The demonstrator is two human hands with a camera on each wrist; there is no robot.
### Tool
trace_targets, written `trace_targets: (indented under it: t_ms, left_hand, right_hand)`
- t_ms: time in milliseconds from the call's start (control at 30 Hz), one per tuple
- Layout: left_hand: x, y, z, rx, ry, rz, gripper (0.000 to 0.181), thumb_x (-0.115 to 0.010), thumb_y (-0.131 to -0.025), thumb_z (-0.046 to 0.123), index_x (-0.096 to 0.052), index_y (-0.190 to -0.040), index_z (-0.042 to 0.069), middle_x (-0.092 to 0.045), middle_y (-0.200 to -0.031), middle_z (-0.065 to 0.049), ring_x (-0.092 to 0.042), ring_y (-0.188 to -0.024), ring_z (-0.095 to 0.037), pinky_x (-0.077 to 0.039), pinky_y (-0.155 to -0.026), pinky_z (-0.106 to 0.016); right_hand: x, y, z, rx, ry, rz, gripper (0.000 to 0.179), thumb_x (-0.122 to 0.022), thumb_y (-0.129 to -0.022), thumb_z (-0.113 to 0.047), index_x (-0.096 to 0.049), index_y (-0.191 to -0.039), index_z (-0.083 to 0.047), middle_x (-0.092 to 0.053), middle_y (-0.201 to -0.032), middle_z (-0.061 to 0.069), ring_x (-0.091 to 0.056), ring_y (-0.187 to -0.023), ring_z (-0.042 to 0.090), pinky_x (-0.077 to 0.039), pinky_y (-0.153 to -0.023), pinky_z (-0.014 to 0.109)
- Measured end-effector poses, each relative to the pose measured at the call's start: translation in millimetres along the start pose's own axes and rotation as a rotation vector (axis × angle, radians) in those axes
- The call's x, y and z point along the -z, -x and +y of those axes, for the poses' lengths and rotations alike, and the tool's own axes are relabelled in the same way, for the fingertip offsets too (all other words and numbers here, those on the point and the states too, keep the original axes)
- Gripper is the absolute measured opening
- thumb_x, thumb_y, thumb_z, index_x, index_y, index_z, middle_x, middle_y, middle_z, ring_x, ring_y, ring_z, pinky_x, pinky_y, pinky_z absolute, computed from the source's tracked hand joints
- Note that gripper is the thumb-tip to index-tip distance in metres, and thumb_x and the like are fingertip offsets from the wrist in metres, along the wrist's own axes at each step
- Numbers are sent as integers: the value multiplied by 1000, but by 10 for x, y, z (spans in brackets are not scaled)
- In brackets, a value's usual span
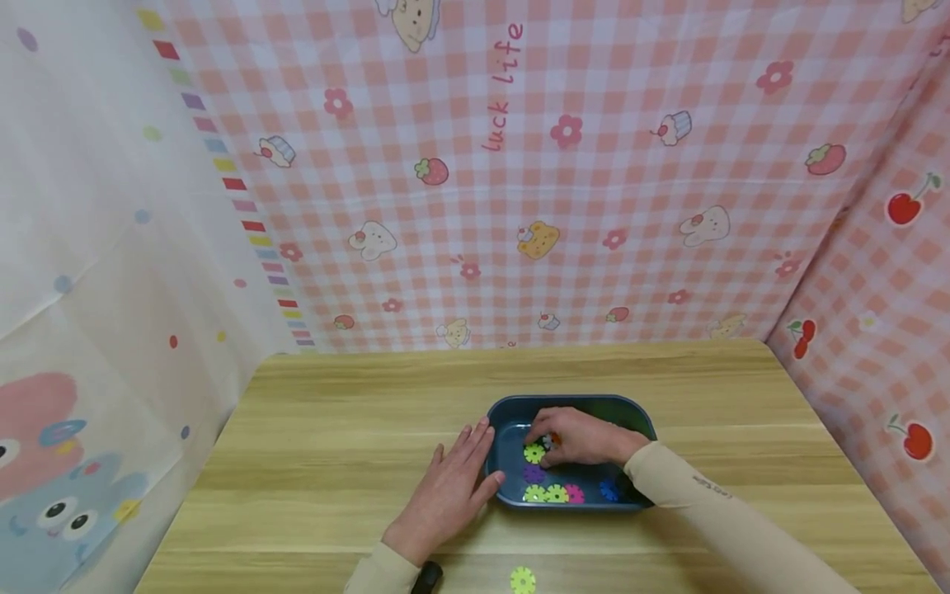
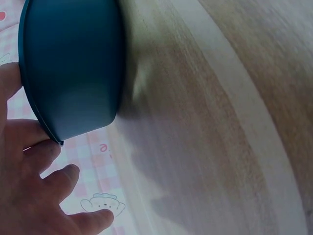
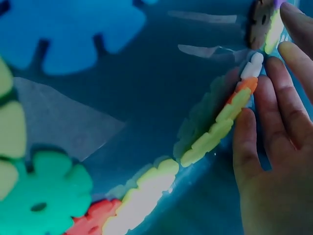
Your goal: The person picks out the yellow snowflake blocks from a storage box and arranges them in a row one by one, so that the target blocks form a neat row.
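Note:
A dark blue tray (image 1: 571, 505) stands on the table with several notched, flower-shaped plastic discs inside. My left hand (image 1: 454, 487) lies at its left end, fingers spread and fingertips at the rim; the left wrist view shows fingers (image 2: 41, 154) right beside that rim. Inside the tray, my right hand (image 1: 582, 436) reaches down, its bent fingers and thumb spaced around a yellow-green disc (image 1: 533, 453) and an orange disc (image 1: 555, 440). From the right wrist, its fingers (image 3: 274, 117) appear beside an orange disc (image 3: 249, 85), a white disc (image 3: 252, 66) and a brown disc (image 3: 260, 24).
Elsewhere in the tray are a purple disc (image 1: 533, 473), a pink disc (image 1: 575, 493), a blue disc (image 1: 609, 490) and a green disc (image 3: 46, 188). One yellow-green disc (image 1: 523, 580) lies on the wooden table (image 1: 356, 404) near its front. A checked curtain (image 1: 594, 181) hangs behind.

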State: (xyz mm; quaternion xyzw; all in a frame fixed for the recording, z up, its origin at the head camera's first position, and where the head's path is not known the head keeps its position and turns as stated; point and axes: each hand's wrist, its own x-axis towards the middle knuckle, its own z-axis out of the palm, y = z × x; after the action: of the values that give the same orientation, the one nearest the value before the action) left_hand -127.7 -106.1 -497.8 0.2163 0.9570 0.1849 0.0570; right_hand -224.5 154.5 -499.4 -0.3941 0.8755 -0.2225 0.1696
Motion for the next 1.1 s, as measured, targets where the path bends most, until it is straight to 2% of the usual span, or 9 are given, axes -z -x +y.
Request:
trace_targets:
  t_ms: [267, 500, 633, 833, 1100]
  left_hand:
    - [9, -4, -4, 3, -6, 2, 66, -42, -111, 48, -33, -163, 8, -19, -172, -5, -23, -156, -30, -28, -117, -67]
    - [-12, 2, -11, -1, -10, 14, 66, -43, -110, 47, -34, -162, 8, -21, -172, -5, -24, -156, -30, -29, -117, -67]
    - [-25, -3, -9, -5, -16, 20, 66, -43, -110, 48, -35, -162, 8, -22, -172, -5, -25, -156, -30, -29, -117, -67]
    - [-30, -11, 9, -21, -31, 35, 66, -43, -110, 48, -36, -161, 7, -23, -171, -6, -25, -156, -30, -28, -117, -67]
    - [-18, 14, 20, -10, -36, 45, 66, -43, -110, 48, -35, -162, 7, -22, -172, -6, -25, -156, -31, -28, -117, -67]
  right_hand:
    - [-31, -20, 14, 26, 42, 24, 33, -80, -93, -26, -77, -122, -12, -63, -118, -2, -59, -103, 13, -55, -95, 36]
    - [-36, -22, -38, -28, 34, 0, 29, -80, -94, -27, -77, -120, -15, -62, -118, -5, -57, -104, 12, -54, -99, 37]
    - [-15, -14, -48, -32, 59, -3, 28, -80, -93, -25, -75, -119, -14, -64, -117, -5, -57, -101, 11, -55, -98, 36]
    - [86, 24, -85, -28, 62, 20, 29, -78, -93, -22, -75, -121, -14, -65, -113, -6, -59, -99, 11, -55, -94, 36]
    - [264, 161, -260, -3, 103, 30, 31, -76, -96, -23, -75, -125, -13, -66, -119, -4, -62, -111, 17, -53, -101, 43]
